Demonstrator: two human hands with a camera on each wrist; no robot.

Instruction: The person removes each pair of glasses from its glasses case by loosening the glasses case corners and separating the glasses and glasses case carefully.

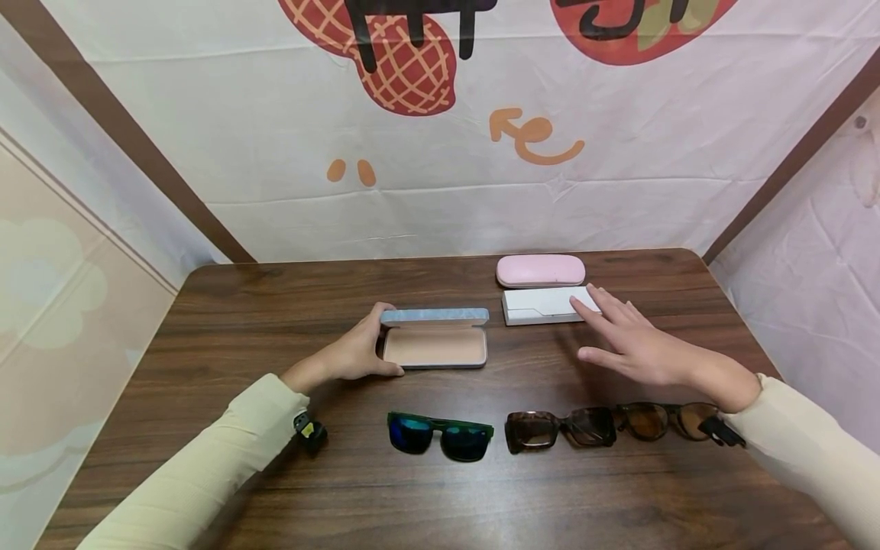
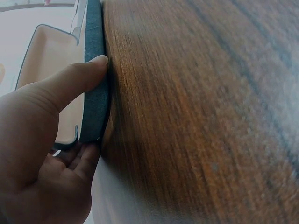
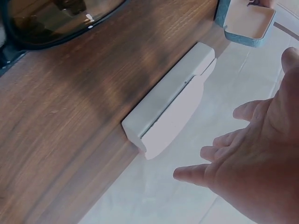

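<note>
My left hand (image 1: 354, 349) grips the left end of a blue glasses case (image 1: 435, 347), thumb at the front and fingers behind. The case stands with its lid raised, and its beige lining holds nothing. In the left wrist view the thumb presses the case's dark blue-green side (image 2: 95, 102). My right hand (image 1: 635, 344) hovers with spread fingers over the right end of a closed white glasses case (image 1: 539, 305). The right wrist view shows a gap between those fingers and the white case (image 3: 170, 100).
Behind the white case lies a closed pink glasses case (image 1: 541, 270). Nearer the front are green-framed sunglasses (image 1: 440, 435), tortoiseshell sunglasses (image 1: 560, 429) and brown-lensed sunglasses (image 1: 649, 422), the last partly under the right wrist. A printed cloth (image 1: 440, 221) hangs behind the table.
</note>
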